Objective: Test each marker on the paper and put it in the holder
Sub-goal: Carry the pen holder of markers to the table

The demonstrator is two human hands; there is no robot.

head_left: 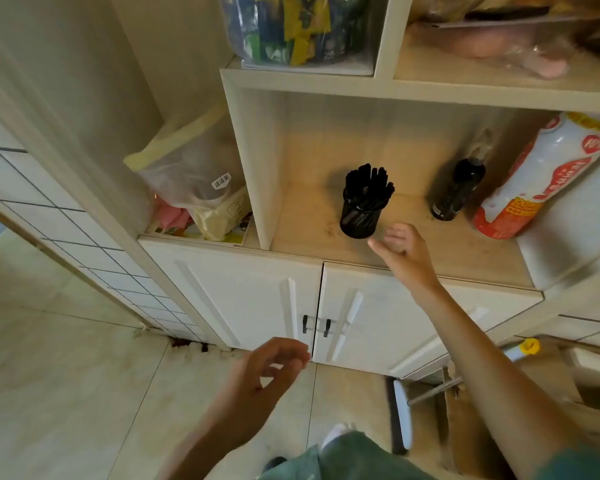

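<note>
1. Nearest the camera, a knee in green cloth [340,455] shows at the bottom edge, with the left hand [271,372] hanging just above and to its left over the pale floor tiles [66,393]. Its fingers are loosely curled toward the thumb and hold nothing.

2. To the right of that hand, low on the floor, lies a flat mop head [403,414] with its metal handle running off to the right.

3. Just beyond the left hand's fingertips stand the white cabinet doors [257,289], whose two dark handles [315,325] sit side by side at the seam.

4. Farther out, the right hand [402,247] reaches forward on an outstretched bare arm over the front of the wooden shelf [465,251]. Its fingers are spread and relaxed (nothing is gripped), and the thumb points left.

5. Just beyond the right hand's fingertips, close but not touching, stands the black mesh holder [359,221], upright on the shelf and packed with black markers [368,183] that lean slightly to the right.

6. Right of the hand and further back stand a dark bottle [456,194] and, beside it, a large white and red bottle [541,178] that tilts to the right.

7. Left of the holder, past the shelf's side panel, a clear bag [194,174] sits on top of the cabinet.

8. Farthest up, the shelf above holds a clear bin of colourful packets [291,29].
</note>
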